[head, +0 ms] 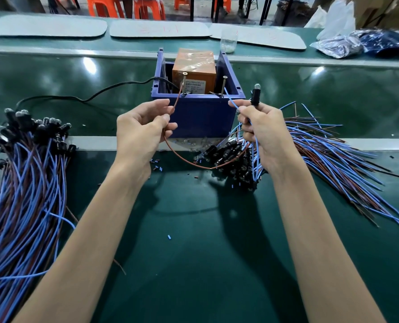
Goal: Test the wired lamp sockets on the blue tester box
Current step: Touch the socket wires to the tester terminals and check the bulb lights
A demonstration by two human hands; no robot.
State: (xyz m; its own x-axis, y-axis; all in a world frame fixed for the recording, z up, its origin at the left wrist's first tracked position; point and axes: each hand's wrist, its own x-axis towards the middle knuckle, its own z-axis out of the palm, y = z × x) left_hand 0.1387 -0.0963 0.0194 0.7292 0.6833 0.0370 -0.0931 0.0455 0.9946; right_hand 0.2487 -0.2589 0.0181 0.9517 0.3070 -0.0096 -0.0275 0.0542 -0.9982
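The blue tester box [201, 115] stands in the middle of the green bench, with an orange transformer [195, 68] inside and two upright screws [184, 83] on its near rim. My left hand [142, 129] pinches a brown wire [177, 101] whose tip reaches up by the left screw. My right hand [261, 129] grips a black lamp socket [255, 96] with a small bulb on top and pinches its blue wire [231, 97], which points toward the right screw. The brown wire loops down between both hands.
A pile of wired sockets [28, 173] lies at the left, another pile [322, 155] at the right behind my right hand. A black power cord [96, 93] runs left from the box. Cut insulation bits scatter on the bench. A clear cup [228, 40] and plastic bags [340, 43] sit further back.
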